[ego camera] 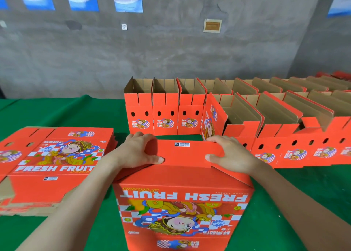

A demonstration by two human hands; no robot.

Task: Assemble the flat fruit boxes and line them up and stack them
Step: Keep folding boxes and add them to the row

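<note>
Green tablecloth [76, 114] runs up to a grey concrete wall [171, 51]. At 6 o'clock stands an upturned red fruit box [182, 203]; my left hand [140, 152] and right hand [229, 155] clasp its top flap, fingers curled over the far edge, thumbs flat. Flat boxes [57, 161] lie stacked at 9 o'clock, and assembled boxes [165, 115] line up from 12 to 3.

Your box [182, 203] is orange-red, white lettering, red-white checks; flat stack [57, 155] same print; assembled boxes [165, 106] brown inside; green tablecloth [76, 110].
</note>
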